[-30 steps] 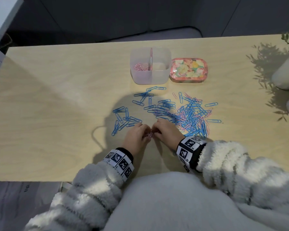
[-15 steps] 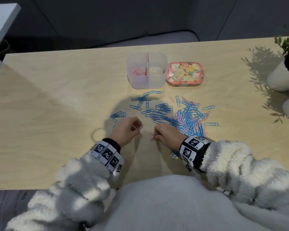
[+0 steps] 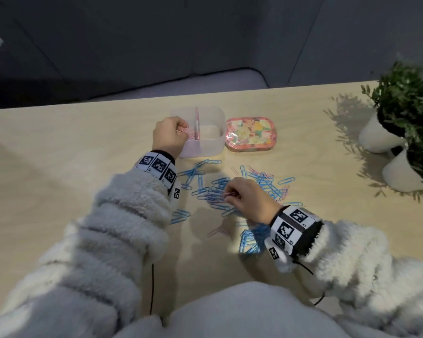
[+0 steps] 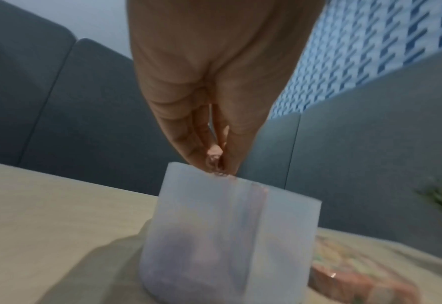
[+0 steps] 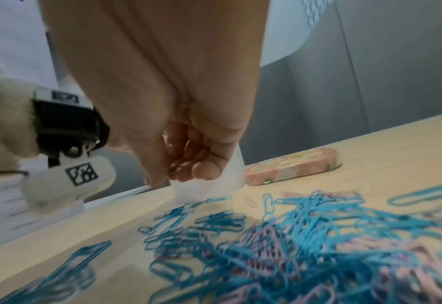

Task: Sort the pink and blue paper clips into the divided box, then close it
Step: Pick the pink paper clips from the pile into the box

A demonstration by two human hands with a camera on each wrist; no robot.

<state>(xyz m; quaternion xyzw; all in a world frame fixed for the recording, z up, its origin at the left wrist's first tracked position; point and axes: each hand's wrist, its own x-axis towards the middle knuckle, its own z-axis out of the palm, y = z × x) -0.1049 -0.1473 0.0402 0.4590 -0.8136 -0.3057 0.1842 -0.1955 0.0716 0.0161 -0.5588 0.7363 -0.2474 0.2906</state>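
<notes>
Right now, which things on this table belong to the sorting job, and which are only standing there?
Job:
- divided box, pink clips in its left half
- floral lid beside it
- blue and pink clips loose on the table
- left hand, holding pink clips over the box
- right hand, pinching a pink clip

Idle:
- two potted plants

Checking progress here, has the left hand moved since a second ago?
Yes. The left hand has gone from the clip pile up to the divided box, pinching pink clips over its left compartment.
</notes>
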